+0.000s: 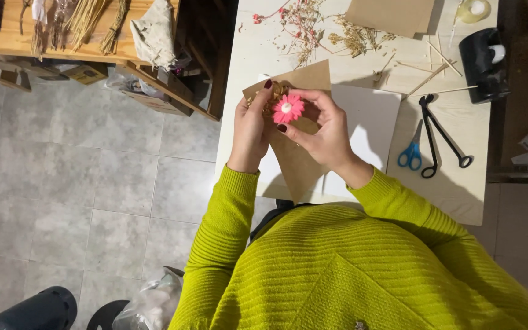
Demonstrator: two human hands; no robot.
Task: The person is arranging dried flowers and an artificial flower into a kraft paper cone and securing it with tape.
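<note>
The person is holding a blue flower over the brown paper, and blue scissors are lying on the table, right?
Not quite. The flower is pink with a white middle, not blue. The head view shows both hands, left hand and right hand, holding it over the brown paper. The blue scissors do lie on the table.

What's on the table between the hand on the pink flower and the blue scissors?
In the head view, only a white sheet lies between the right hand at the pink flower and the blue scissors.
</note>
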